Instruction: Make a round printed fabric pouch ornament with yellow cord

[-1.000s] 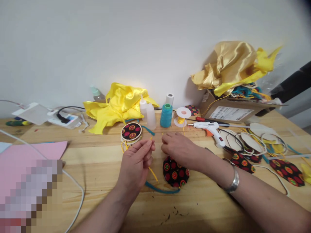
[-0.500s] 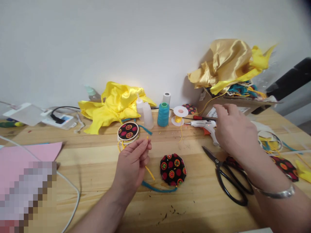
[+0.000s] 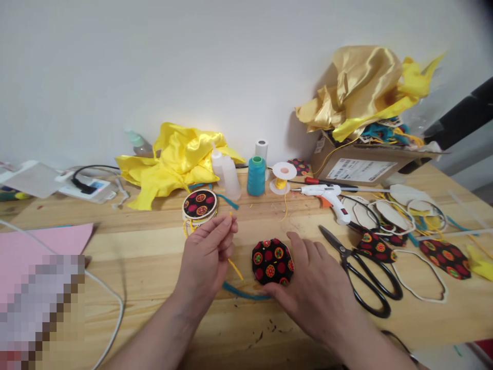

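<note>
Two hands | left hand (image 3: 208, 257) pinches yellow cord (image 3: 235, 268) | right hand (image 3: 319, 298) open, just beside patterned disc (image 3: 272, 261) between them

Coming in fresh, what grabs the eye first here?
The yellow satin heap by the back wall and the gold satin piled on the cardboard box at right stand out. Centre front, the left hand pinches a yellow cord beside the black patterned fabric disc, which the right hand touches.
</note>
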`<state>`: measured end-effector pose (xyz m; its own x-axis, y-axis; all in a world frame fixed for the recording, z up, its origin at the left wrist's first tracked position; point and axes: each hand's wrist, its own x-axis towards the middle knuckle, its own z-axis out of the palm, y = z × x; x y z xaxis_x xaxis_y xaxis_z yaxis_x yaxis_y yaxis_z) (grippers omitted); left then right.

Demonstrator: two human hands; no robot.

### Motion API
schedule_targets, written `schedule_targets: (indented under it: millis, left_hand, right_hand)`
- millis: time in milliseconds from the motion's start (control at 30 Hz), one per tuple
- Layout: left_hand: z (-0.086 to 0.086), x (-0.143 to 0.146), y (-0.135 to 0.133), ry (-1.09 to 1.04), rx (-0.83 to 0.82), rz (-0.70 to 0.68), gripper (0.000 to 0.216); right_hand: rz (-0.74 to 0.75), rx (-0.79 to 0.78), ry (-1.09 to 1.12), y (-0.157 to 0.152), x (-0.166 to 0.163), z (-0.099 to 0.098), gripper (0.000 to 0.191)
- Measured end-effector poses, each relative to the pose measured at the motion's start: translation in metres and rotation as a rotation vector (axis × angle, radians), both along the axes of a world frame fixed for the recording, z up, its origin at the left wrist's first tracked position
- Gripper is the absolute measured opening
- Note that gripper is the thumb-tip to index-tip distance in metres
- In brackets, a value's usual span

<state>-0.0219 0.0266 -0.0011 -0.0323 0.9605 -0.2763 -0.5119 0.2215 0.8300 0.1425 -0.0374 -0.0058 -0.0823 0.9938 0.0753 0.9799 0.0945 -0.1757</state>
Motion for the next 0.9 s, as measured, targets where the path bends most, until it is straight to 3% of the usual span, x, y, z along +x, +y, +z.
schedule_targets:
  millis: [133,333,567,633,767,900]
  left_hand:
    - [0.001,0.0,0.001,-0.01,0.003,0.001,0.009]
    - [0.002,-0.002,0.001,-0.021,0.018,-0.008,0.011]
    - [0.0,-0.002,0.002,0.008,0.022,-0.04,0.009]
    - [-0.001,-0.001,0.002,0.04,0.022,-0.053,0.009]
    - [-0.001,0.001,0.0,0.137,0.01,-0.077,0.01]
    - [0.001,0.003,-0.001,0.339,-0.019,-0.104,0.015]
  right_hand:
    - [0.006,-0.047,-0.047,0.003,-0.014,0.001,0.084]
    - [0.132,-0.058,-0.058,0.008,-0.014,0.005,0.072]
    - [0.681,-0.161,0.044,0.042,0.013,0.021,0.059]
    - [0.752,-0.152,0.035,0.052,0.021,0.025,0.064]
    - [0.569,0.001,0.017,0.051,0.031,0.026,0.067]
    - [0.276,0.056,0.055,0.028,0.028,0.02,0.041]
